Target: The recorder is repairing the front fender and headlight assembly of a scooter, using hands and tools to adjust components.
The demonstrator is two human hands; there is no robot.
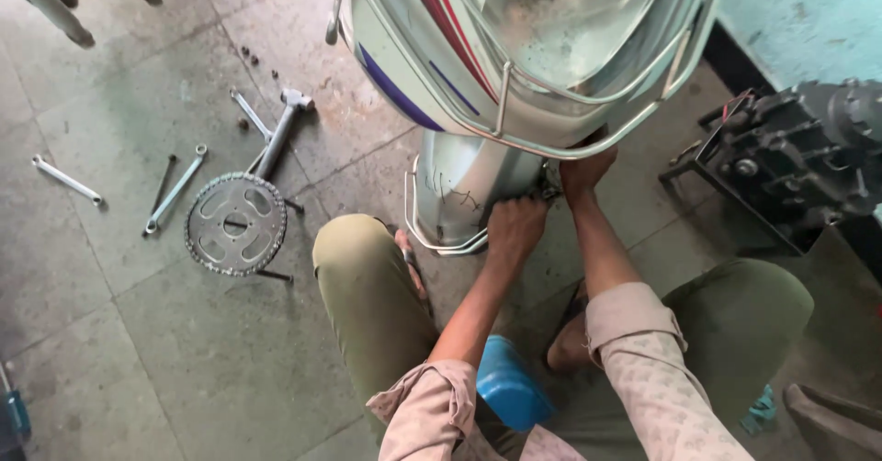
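the left hand [514, 230] is closed in a fist against the lower edge of the silver scooter [478, 84], beside its chrome guard rail [415, 227]. the right hand [584, 172] reaches up under the bodywork (its fingers are hidden, so its grip cannot be told). a chain sprocket [236, 223] and spanners [175, 190] lie well apart on the floor to the left.

We see soft, even daylight across the grey floor [138, 351]; glare washes the scooter's silver body panel [570, 20], shadows stay faint, and wide-angle bending and slight softness creep in at the edges.
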